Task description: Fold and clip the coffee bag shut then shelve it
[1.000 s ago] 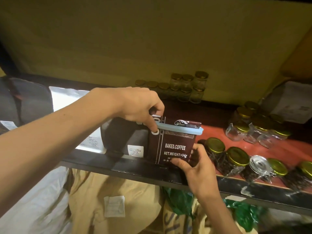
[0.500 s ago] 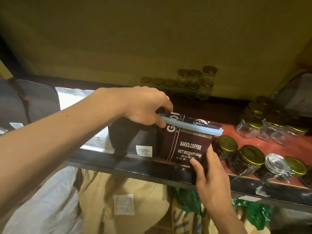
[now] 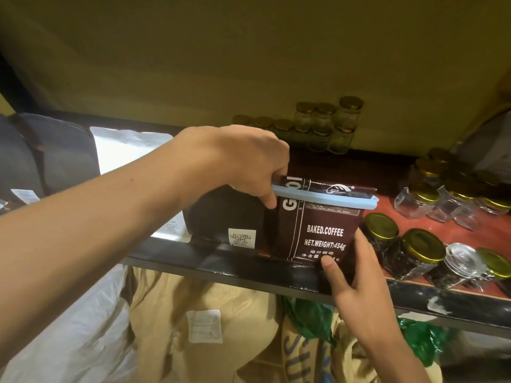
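A dark brown coffee bag (image 3: 318,230) printed "BAKED.COFFEE" stands upright on the shelf (image 3: 249,264), close to its black front edge. Its top is folded over and held by a long pale blue clip (image 3: 367,201). My left hand (image 3: 249,167) grips the bag's top left corner at the clip's end. My right hand (image 3: 351,275) holds the bag's lower right side, thumb pressed on the front face. A black bag (image 3: 224,217) stands directly left of it, touching.
Gold-lidded glass jars (image 3: 414,250) crowd the red shelf surface right of the bag, with more jars (image 3: 326,123) at the back wall. A white pouch (image 3: 124,147) and grey bags (image 3: 49,158) stand to the left. Burlap sacks (image 3: 221,327) lie below the shelf.
The bag has tilted from leaning to more upright and sits slightly further right in view. Both hands keep their grip; the right hand slid lower along the bag's right side.
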